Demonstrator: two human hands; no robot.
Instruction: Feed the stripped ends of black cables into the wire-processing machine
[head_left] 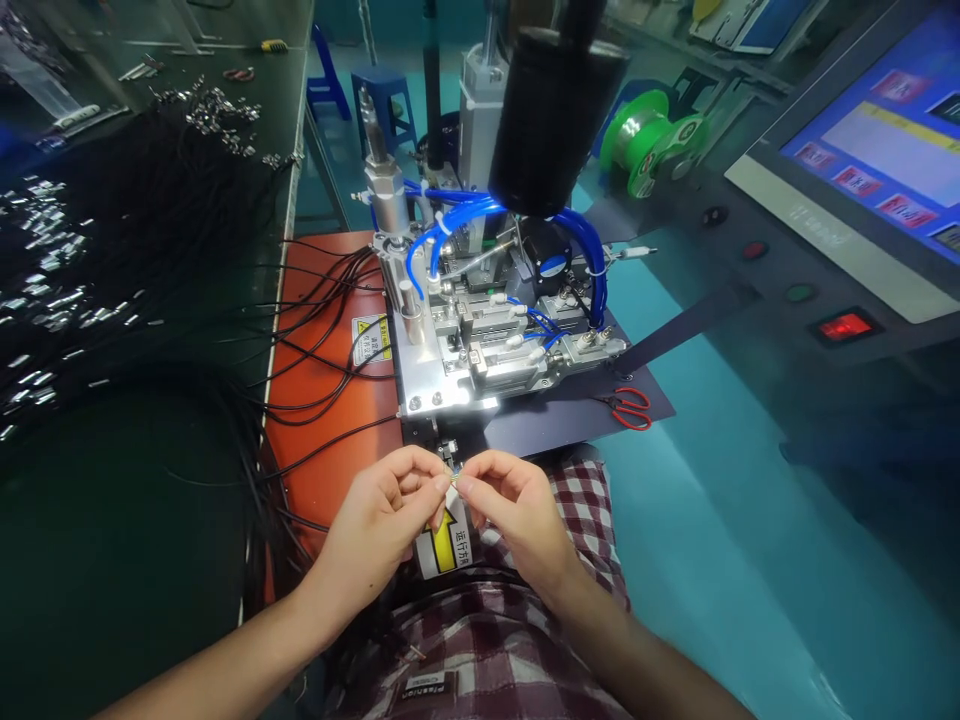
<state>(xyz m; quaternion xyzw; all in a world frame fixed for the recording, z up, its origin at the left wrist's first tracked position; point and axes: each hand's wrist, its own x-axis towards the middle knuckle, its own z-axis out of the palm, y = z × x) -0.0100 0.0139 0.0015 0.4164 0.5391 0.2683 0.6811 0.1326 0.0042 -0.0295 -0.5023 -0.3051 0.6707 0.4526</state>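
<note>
My left hand (pixel 394 500) and my right hand (pixel 517 505) meet at the fingertips, low in the middle of the view. Each pinches thumb against index finger on something tiny between them, with thin bits of wire showing; its exact form is too small to make out. Just beneath the fingertips is a label with a yellow arrow (pixel 444 545). Directly beyond my hands stands a metal machine (pixel 427 375) with blue air tubes (pixel 469 212). Black cables (pixel 322 400) lie across the orange surface (pixel 337 465) left of the machine.
Red-handled scissors (pixel 631 408) rest on the dark plate to the right. A control panel (pixel 810 225) with a lit screen rises at the right. Piles of black cables with shiny ends (pixel 97 270) cover the left table. A green spool (pixel 645 140) and blue stools (pixel 384 105) are behind.
</note>
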